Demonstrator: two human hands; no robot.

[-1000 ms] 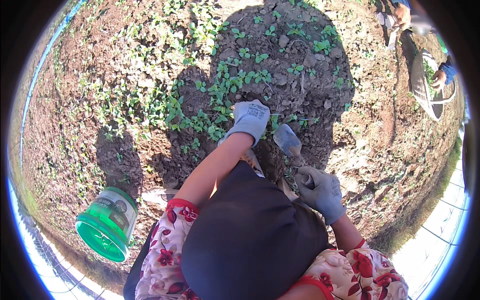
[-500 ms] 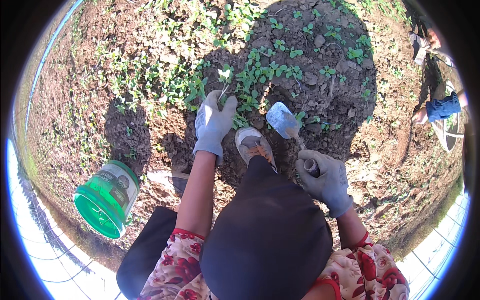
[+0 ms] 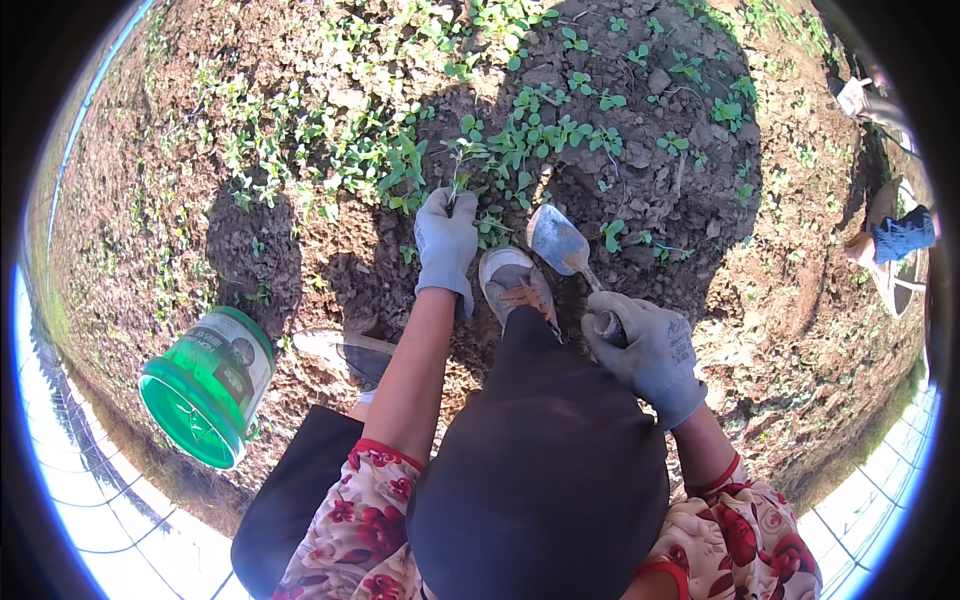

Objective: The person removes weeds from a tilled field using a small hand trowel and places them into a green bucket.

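My left hand [image 3: 447, 243], in a grey work glove, pinches a small green seedling [image 3: 463, 160] by its stem, leaves pointing away from me. It is low over the soil, beside a patch of young leafy plants [image 3: 540, 135]. My gloved right hand [image 3: 648, 352] is wrapped round the handle of a garden trowel [image 3: 560, 240]. The trowel's worn, soil-marked blade points forward and left, close to the toe of my shoe [image 3: 518, 285]. Whether the blade touches the ground I cannot tell.
A green bucket [image 3: 207, 388] lies tipped at my left, its mouth toward me. My other shoe [image 3: 345, 352] is between the bucket and my left arm. At the far right, another person's hand [image 3: 860, 248] is near a pale round container [image 3: 897, 285]. More seedlings [image 3: 270, 135] grow ahead.
My left hand has shifted slightly right with the seedling, its fingers drawn closer together. The trowel stays in my right hand, nearly in place. The other person's hand has moved toward the round container.
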